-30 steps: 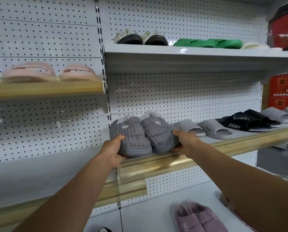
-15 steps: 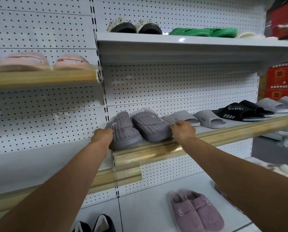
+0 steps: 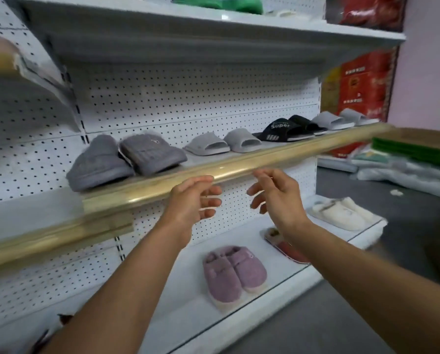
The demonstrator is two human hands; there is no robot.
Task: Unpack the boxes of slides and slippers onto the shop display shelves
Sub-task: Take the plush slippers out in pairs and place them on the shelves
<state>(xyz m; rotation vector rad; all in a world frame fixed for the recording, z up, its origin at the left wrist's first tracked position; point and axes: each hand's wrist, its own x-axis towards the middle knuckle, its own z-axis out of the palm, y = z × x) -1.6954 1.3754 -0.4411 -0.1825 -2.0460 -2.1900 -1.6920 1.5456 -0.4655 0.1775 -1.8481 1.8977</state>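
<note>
- Hovering in front of the middle shelf (image 3: 213,172), the left hand (image 3: 191,203) and right hand (image 3: 277,198) face each other, a gap between them.
- Both hands have loosely spread, slightly bent fingers and hold nothing.
- Grey slippers (image 3: 122,159) sit side by side at the left end of that shelf, up and left of the hands, apart from them.
- Further right on the same shelf stand grey slides (image 3: 221,144), then black slides (image 3: 288,129), then more pale grey ones (image 3: 341,118).
- On the bottom shelf (image 3: 178,290), purple slippers (image 3: 231,272) lie below the hands; cream slippers (image 3: 341,213) lie to the right.
- Between those two pairs, a reddish pair (image 3: 282,244) is partly hidden by the right forearm.
- Green slides (image 3: 221,2) show on the top shelf.
- Red boxes (image 3: 362,83) are stacked beyond the shelving on the right.
</note>
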